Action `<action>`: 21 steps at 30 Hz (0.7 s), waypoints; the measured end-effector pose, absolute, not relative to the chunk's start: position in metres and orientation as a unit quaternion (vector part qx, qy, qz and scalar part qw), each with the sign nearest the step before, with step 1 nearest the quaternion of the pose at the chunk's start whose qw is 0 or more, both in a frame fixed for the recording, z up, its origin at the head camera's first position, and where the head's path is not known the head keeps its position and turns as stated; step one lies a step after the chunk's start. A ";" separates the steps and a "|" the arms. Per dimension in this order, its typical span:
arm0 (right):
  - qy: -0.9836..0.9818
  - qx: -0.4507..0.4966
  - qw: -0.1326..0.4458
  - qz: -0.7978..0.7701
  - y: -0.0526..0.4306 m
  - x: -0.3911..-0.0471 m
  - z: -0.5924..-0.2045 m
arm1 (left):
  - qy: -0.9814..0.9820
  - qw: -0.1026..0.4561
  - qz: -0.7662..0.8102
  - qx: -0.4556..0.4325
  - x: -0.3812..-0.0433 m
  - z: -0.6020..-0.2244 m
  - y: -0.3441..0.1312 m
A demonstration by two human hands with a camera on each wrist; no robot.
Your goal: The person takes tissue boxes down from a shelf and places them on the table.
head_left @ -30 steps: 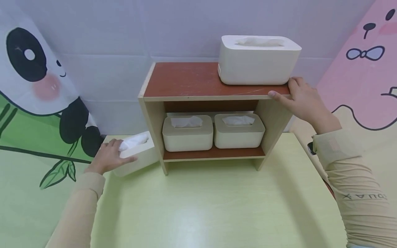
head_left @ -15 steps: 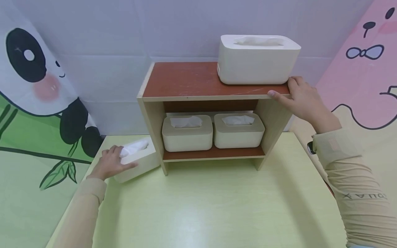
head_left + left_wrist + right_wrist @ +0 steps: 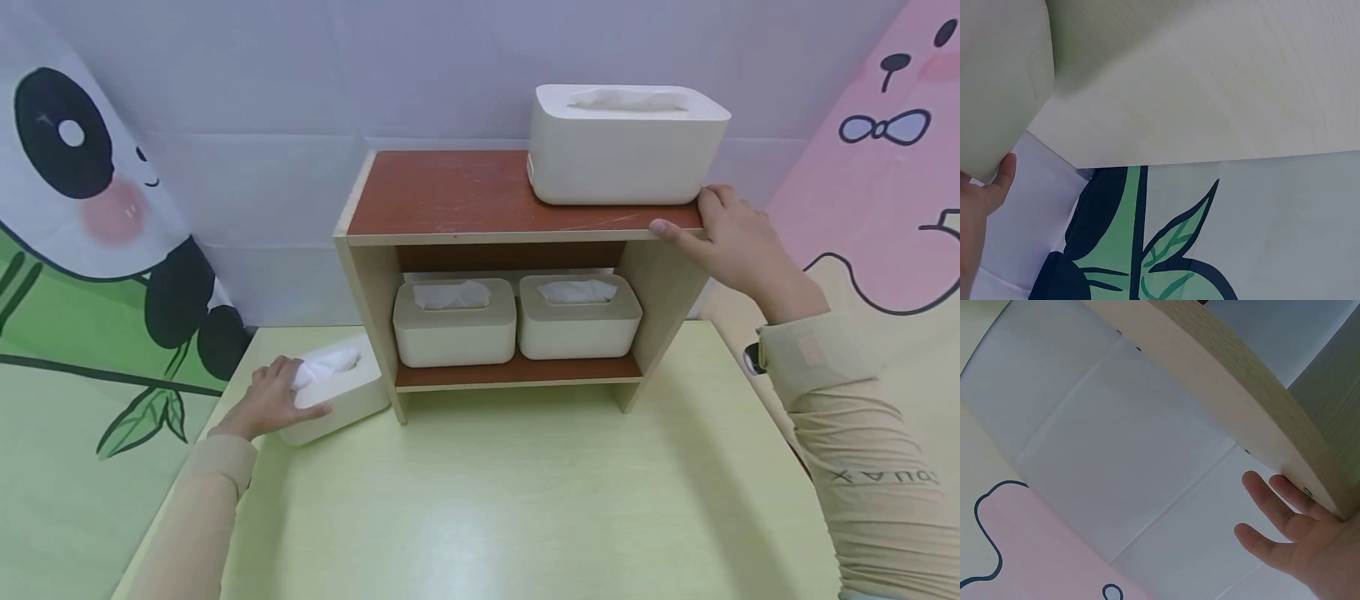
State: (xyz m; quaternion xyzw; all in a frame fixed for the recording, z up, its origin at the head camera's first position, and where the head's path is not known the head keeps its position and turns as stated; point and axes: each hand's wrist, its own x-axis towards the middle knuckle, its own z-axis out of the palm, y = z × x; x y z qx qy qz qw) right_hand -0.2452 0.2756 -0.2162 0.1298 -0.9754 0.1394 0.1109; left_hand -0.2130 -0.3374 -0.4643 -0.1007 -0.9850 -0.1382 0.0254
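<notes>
In the head view, my left hand [image 3: 272, 400] grips the left end of a white tissue box [image 3: 348, 396], the thumb along its front. This box sits at an angle on the table, close beside the left panel of a small wooden shelf [image 3: 442, 196]. The left wrist view shows only the box's end [image 3: 1004, 81] and part of the hand. My right hand [image 3: 738, 242] rests on the shelf's top right corner, thumb over the front edge. Straight, spread fingers [image 3: 1266, 497] stand beside the side panel in the right wrist view.
Another tissue box [image 3: 626, 154] stands on the shelf top, at the right. Two more, a left tissue box [image 3: 453, 333] and a right tissue box [image 3: 577, 325], sit side by side on the lower board. The pale green table [image 3: 480, 492] extends in front; a covered wall [image 3: 262, 183] rises behind.
The left-hand tissue box has come down a little and toward the front, the left hand moving with it. My right hand and the shelf have stayed in place.
</notes>
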 end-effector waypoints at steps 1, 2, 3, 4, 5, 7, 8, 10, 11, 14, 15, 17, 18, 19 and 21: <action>-0.975 0.130 0.112 0.138 0.276 -0.245 -0.216 | -0.984 0.028 -0.138 -0.107 -0.213 -0.465 -0.338; -0.976 0.131 0.112 0.137 0.275 -0.245 -0.216 | -0.984 0.031 -0.137 -0.113 -0.213 -0.465 -0.338; -0.976 0.130 0.112 0.136 0.275 -0.245 -0.216 | -0.983 0.032 -0.135 -0.119 -0.213 -0.465 -0.338; -0.976 0.131 0.112 0.135 0.275 -0.245 -0.216 | -0.983 0.033 -0.133 -0.123 -0.213 -0.464 -0.339; -0.976 0.130 0.112 0.134 0.275 -0.245 -0.216 | -0.983 0.033 -0.131 -0.127 -0.213 -0.464 -0.339; -0.976 0.130 0.113 0.135 0.275 -0.245 -0.216 | -0.983 0.030 -0.125 -0.132 -0.213 -0.463 -0.340; -0.976 0.130 0.114 0.135 0.275 -0.245 -0.216 | -0.983 0.027 -0.122 -0.135 -0.214 -0.463 -0.340; -0.976 0.130 0.115 0.135 0.276 -0.245 -0.216 | -0.984 0.019 -0.116 -0.134 -0.215 -0.462 -0.342; -0.975 0.130 0.115 0.136 0.276 -0.245 -0.216 | -0.984 0.013 -0.114 -0.133 -0.216 -0.461 -0.343; -0.976 0.128 0.113 0.138 0.276 -0.245 -0.216 | -0.985 -0.001 -0.109 -0.134 -0.219 -0.459 -0.345; -0.976 0.128 0.112 0.138 0.276 -0.245 -0.216 | -0.985 -0.004 -0.107 -0.135 -0.220 -0.458 -0.346; -0.976 0.129 0.112 0.137 0.276 -0.245 -0.216 | -0.985 -0.010 -0.105 -0.138 -0.222 -0.457 -0.348; -0.976 0.129 0.112 0.136 0.276 -0.245 -0.216 | -0.985 -0.014 -0.103 -0.139 -0.223 -0.457 -0.349; -0.976 0.130 0.112 0.136 0.275 -0.245 -0.216 | -0.985 -0.018 -0.103 -0.140 -0.223 -0.456 -0.349; -0.976 0.129 0.111 0.135 0.275 -0.244 -0.216 | -0.985 -0.030 -0.104 -0.137 -0.223 -0.455 -0.351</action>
